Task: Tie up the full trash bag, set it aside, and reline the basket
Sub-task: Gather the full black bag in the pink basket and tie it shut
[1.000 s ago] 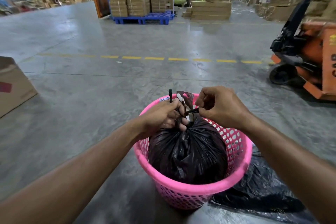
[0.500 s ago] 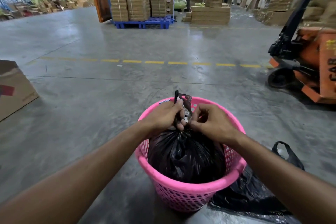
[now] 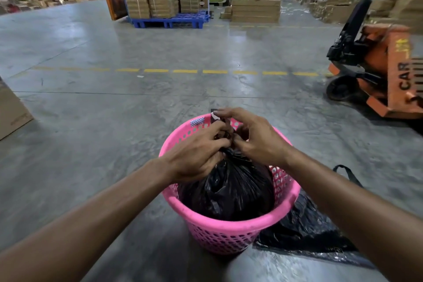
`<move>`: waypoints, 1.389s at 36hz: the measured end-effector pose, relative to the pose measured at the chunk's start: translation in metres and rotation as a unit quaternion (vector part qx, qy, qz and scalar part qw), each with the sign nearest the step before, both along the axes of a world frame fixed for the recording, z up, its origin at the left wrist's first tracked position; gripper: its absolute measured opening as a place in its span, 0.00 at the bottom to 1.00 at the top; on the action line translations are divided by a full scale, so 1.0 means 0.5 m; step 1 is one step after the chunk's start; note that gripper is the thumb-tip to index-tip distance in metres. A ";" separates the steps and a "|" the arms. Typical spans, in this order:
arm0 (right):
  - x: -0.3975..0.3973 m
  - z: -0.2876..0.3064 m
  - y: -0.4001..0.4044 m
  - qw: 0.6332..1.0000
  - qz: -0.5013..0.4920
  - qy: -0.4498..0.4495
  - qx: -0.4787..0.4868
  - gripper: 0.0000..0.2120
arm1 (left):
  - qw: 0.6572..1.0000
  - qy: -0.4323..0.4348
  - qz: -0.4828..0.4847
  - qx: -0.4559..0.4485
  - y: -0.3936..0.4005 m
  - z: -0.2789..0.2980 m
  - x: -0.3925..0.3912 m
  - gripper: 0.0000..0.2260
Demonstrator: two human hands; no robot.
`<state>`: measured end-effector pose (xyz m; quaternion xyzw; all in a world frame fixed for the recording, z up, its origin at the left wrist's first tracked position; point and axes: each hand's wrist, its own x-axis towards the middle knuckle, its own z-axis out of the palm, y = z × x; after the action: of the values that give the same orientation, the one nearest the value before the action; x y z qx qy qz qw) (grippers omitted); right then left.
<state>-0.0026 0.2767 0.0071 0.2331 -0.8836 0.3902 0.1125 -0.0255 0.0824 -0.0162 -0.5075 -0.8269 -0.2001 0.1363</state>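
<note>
- Both hands have closed in over the bag's neck since a second ago, when the right hand (image 3: 256,137) was drawing a black handle strip out to the side.
- Head view: the left hand (image 3: 196,155) clamps the gathered neck of the full trash bag (image 3: 229,188), likely to keep it bunched; the right pinches the handle strips above it, probably working the knot.
- The bag sits inside the pink basket (image 3: 226,226) on the concrete floor (image 3: 114,121), not yet lifted out.
- A spare black liner (image 3: 304,231) lies against the basket's right side, likely within reach for relining.
</note>
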 end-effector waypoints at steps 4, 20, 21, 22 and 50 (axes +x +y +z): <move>-0.010 0.003 0.012 0.999 -0.024 0.019 0.012 0.20 | 0.999 -0.046 -0.010 0.024 0.000 -0.004 0.002 0.07; -0.017 -0.032 0.078 0.992 -0.099 -0.017 0.082 0.02 | 0.987 -0.156 0.045 -0.020 -0.061 -0.038 -0.021 0.14; -0.018 -0.036 0.085 0.990 -0.107 -0.021 0.088 0.02 | 0.984 -0.174 0.045 -0.023 -0.069 -0.041 -0.020 0.13; -0.019 -0.040 0.091 0.989 -0.113 -0.026 0.092 0.02 | 0.981 -0.188 0.042 -0.024 -0.074 -0.043 -0.019 0.13; 0.003 -0.112 0.176 0.924 -0.339 -0.136 0.110 0.14 | 0.975 0.027 0.192 -0.109 0.036 -0.069 -0.004 0.12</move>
<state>-0.0013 0.3645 -0.0488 -0.1248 -0.9539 0.2573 0.0908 -0.0275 0.1005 -0.0505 -0.3567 -0.9216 -0.0656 0.1383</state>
